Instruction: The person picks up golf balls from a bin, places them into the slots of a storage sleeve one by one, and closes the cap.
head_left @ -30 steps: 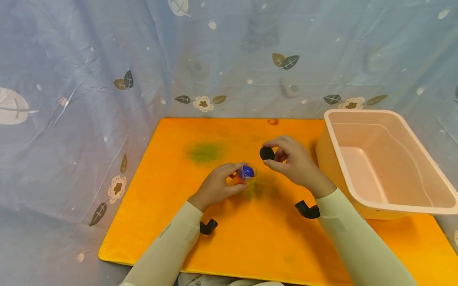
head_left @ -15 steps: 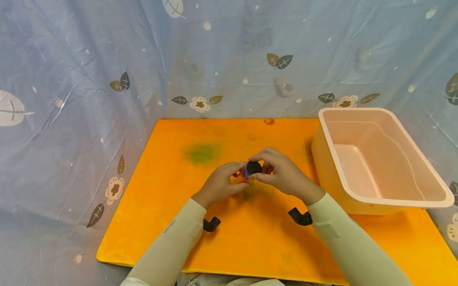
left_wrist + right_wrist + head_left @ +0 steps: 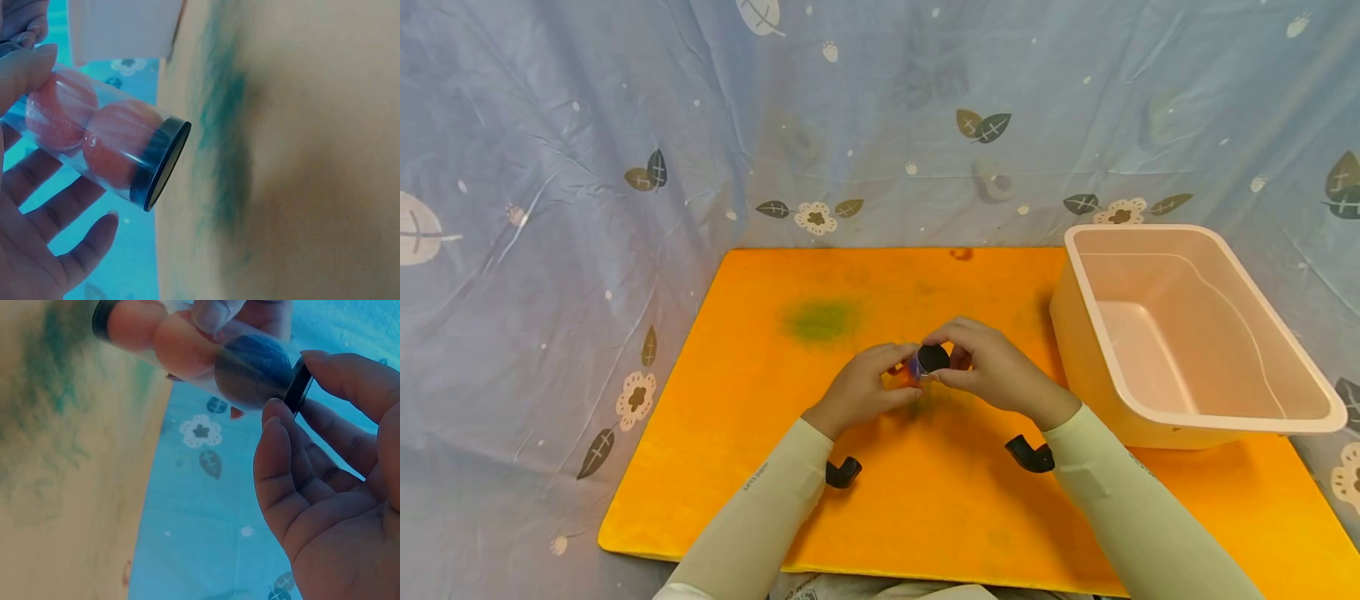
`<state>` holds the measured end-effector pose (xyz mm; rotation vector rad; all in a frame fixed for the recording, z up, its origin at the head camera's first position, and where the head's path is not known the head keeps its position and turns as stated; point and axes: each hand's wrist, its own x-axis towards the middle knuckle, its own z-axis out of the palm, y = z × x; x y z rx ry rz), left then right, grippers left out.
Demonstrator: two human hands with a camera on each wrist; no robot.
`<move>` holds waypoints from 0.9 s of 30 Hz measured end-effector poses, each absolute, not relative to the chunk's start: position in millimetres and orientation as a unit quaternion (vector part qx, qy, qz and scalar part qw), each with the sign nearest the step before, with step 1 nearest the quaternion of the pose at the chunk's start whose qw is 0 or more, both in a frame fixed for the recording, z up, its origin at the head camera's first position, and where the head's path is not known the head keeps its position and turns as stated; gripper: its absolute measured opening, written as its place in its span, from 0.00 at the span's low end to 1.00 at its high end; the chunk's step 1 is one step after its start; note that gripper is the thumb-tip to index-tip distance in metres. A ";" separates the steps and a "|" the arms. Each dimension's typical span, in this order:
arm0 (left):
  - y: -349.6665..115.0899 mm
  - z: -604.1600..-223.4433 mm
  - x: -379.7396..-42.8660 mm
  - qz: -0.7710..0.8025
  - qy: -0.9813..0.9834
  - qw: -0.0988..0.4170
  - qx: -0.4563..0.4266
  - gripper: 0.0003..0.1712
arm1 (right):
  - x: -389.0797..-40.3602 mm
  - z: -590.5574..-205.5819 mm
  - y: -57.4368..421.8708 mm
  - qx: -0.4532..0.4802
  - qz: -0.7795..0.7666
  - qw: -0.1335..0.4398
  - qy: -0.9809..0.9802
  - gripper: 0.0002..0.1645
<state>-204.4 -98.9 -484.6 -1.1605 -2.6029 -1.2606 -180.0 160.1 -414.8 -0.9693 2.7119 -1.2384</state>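
My left hand (image 3: 861, 390) grips a clear plastic tube (image 3: 119, 140) around its side, above the orange tabletop. Inside the tube, two orange-red balls (image 3: 181, 347) and a dark blue ball (image 3: 253, 370) lie in a row. One end carries a black cap (image 3: 164, 162). At the other end, beside the blue ball, my right hand (image 3: 996, 371) pinches a second black cap (image 3: 299, 387) between thumb and fingers. That cap sits right at the tube's mouth. In the head view it covers most of the tube's near end.
A pale pink plastic bin (image 3: 1078, 358) stands on the right of the orange tabletop (image 3: 730, 358). A flowered blue-grey curtain (image 3: 865, 108) hangs behind and to the left. Black angled pieces (image 3: 1030, 455) stick out by both wrists.
My right hand has brought the black cap left and down to the tube's mouth, covering the blue ball in the head view. The left hand still holds the tube in nearly the same place.
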 end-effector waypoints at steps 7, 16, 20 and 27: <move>-93.1 -489.4 -208.6 -0.402 -0.835 0.021 -0.374 0.35 | -181.4 -413.5 163.7 -0.314 -0.386 0.007 0.867 0.29; -77.3 -491.2 -213.6 -0.454 -0.813 0.018 -0.364 0.31 | -180.7 -407.6 175.3 -0.269 -0.412 -0.008 0.871 0.47; -70.2 -496.9 -216.4 -0.479 -0.807 -0.002 -0.344 0.30 | -181.0 -410.3 185.6 -0.250 -0.426 -0.031 0.869 0.44; -58.0 -506.9 -221.1 -0.509 -0.795 -0.016 -0.330 0.29 | -178.0 -422.1 198.6 -0.230 -0.433 -0.045 0.870 0.38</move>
